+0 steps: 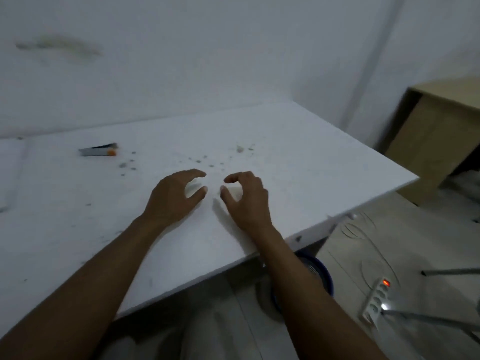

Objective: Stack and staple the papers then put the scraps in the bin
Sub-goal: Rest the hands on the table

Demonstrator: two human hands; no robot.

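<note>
Both hands hover side by side over the middle of the white table (pixel 311 157). My left hand (pixel 176 198) and my right hand (pixel 246 201) are curled like claws, thumbs and fingers apart, and nothing can be made out in either. Small grey paper scraps (pixel 205 162) lie scattered just beyond the fingertips, with more scraps (pixel 127 165) to the left. A dark stapler (pixel 100 150) with an orange end lies at the back left. Under the table's front edge, the blue round bin (pixel 322 274) shows, partly hidden by my right forearm. White sheets (pixel 10 178) lie faintly at the far left.
The table's right corner (pixel 415 178) juts toward a wooden cabinet (pixel 436 141). On the tiled floor lies a white power strip (pixel 376 300) with a lit red switch, beside grey metal legs (pixel 452 271). A white wall stands behind the table.
</note>
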